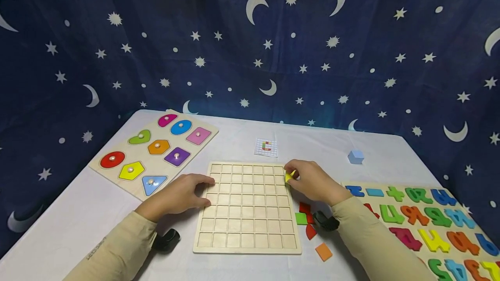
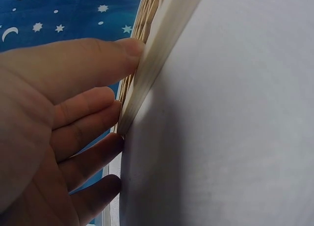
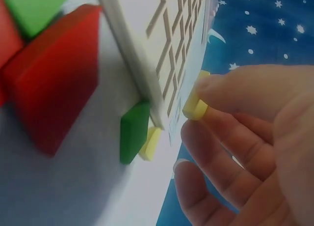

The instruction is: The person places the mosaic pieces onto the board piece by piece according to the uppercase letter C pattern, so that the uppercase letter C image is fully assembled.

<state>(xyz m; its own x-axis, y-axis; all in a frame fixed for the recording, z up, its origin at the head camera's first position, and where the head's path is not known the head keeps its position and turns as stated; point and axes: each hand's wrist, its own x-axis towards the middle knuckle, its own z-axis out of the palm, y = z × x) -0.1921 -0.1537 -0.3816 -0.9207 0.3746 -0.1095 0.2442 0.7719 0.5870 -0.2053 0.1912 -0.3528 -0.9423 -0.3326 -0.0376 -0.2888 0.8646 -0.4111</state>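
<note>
A wooden grid board (image 1: 248, 212) with rows of square recesses lies in front of me. My left hand (image 1: 182, 196) rests at its left edge, thumb and fingertips touching the side, fingers loosely extended. Near the board's upper right corner, my right hand (image 1: 312, 181) pinches a small yellow block (image 3: 196, 99) between thumb and fingers. Another yellow block (image 3: 150, 143) and a dark green block (image 3: 135, 132) sit by the board's edge below that hand. Red pieces (image 1: 304, 207), a light green square (image 1: 301, 218) and an orange square (image 1: 324, 252) lie right of the board.
A knobbed shape puzzle (image 1: 126, 184) lies at the left. Coloured letters and numbers fill a wooden board (image 1: 384, 190) at the right. Behind the grid board are a small printed pattern card (image 1: 259, 143) and, farther right, a pale blue cube (image 1: 356, 157). A starry curtain hangs behind the table.
</note>
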